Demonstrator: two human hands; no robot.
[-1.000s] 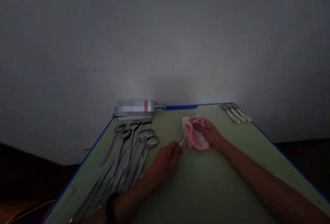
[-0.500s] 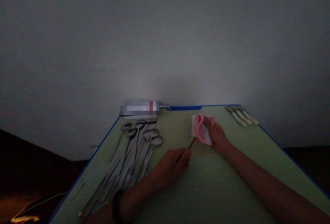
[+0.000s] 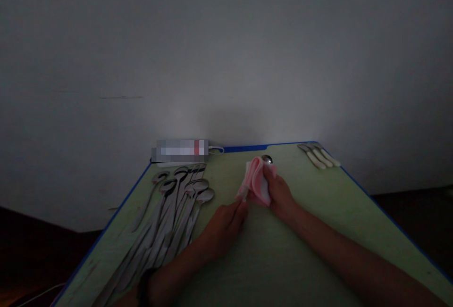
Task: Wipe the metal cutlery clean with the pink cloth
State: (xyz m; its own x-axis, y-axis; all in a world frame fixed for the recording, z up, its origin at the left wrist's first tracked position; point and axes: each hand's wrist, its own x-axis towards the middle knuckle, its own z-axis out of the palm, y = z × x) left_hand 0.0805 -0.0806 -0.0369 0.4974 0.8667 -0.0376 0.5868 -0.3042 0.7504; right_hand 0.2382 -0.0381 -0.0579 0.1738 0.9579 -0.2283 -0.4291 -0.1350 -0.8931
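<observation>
A pink and white cloth [image 3: 260, 182] is folded round a metal spoon, whose shiny bowl [image 3: 267, 159] sticks out past the cloth's far edge. My right hand [image 3: 281, 191] grips the cloth from the right, fingers closed on it. From the lower left, my left hand [image 3: 228, 222] pinches the end of the spoon's handle just below the cloth. The middle of the spoon is hidden inside the folds. To the left of my left hand lies a pile of metal spoons [image 3: 177, 212], handles toward me; my left forearm covers part of it.
Three pieces of cutlery with white handles [image 3: 320, 156] lie side by side at the far right. A blurred-out box-like object [image 3: 180, 151] with a white cable stands at the far left. The green table [image 3: 300, 260] has a blue rim and meets a grey wall [image 3: 226, 62].
The cloth has slid down the spoon toward my left hand, so the bowl now shows beyond it and less handle is bare. The whole view has shifted slightly.
</observation>
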